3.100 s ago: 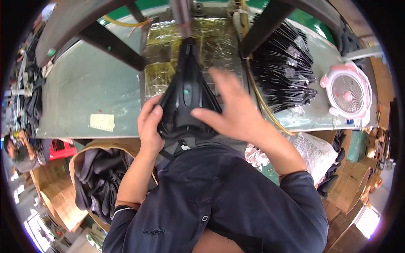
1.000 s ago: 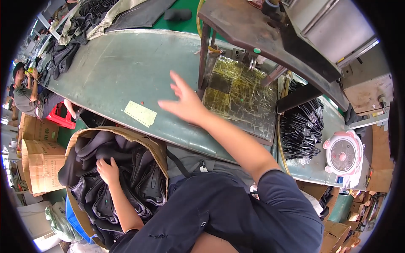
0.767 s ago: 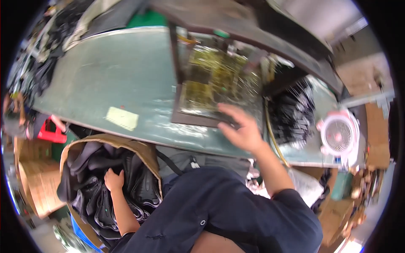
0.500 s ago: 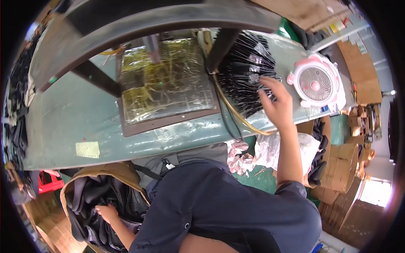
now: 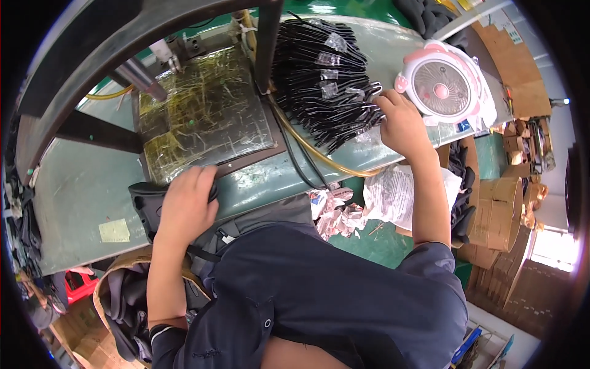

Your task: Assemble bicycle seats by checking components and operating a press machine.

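My left hand lies closed over a black fabric piece at the near edge of the green table, just below the scratched yellowish press plate. My right hand reaches right and rests on the near end of a pile of black strap pieces with clear tags, fingers curled into it; what it grips is hidden. Both forearms come up from my dark blue clothing.
A pink and white desk fan stands right of the pile. A dark metal press frame arches over the plate. A bag of black pieces sits lower left. Crumpled paper and cardboard boxes lie right.
My left hand has come up out of the bag of black pieces and set a black piece on the table edge. My right hand stays at the strap pile.
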Demonstrator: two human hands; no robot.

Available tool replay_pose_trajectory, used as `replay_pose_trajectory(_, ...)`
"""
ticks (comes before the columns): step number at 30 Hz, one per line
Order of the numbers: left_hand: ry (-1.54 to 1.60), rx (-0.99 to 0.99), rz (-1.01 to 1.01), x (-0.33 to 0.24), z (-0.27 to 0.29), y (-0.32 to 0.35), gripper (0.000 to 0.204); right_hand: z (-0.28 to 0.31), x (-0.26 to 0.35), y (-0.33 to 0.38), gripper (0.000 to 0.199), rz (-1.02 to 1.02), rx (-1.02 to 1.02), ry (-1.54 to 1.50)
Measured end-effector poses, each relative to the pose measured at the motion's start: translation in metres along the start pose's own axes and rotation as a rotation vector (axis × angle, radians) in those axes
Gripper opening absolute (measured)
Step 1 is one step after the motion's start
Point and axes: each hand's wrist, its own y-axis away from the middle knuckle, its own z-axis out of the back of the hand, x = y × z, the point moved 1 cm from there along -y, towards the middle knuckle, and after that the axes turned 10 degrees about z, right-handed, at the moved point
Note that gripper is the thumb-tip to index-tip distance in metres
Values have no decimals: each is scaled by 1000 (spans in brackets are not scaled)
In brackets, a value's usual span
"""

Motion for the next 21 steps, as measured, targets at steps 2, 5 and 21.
replay_pose_trajectory(2, -72, -29, -61, 1, -12, -19, 65, -5, -3, 11, 47, -37, 27, -13)
replay_pose_trajectory(5, 10, -72, -87, 10, -12, -25, 63, -25, -10, 15, 43, 57, -77, 93)
replay_pose_trajectory(21, 367, 47, 443, 130, 36, 40, 55, 7, 71, -51, 34, 335, 168, 57)
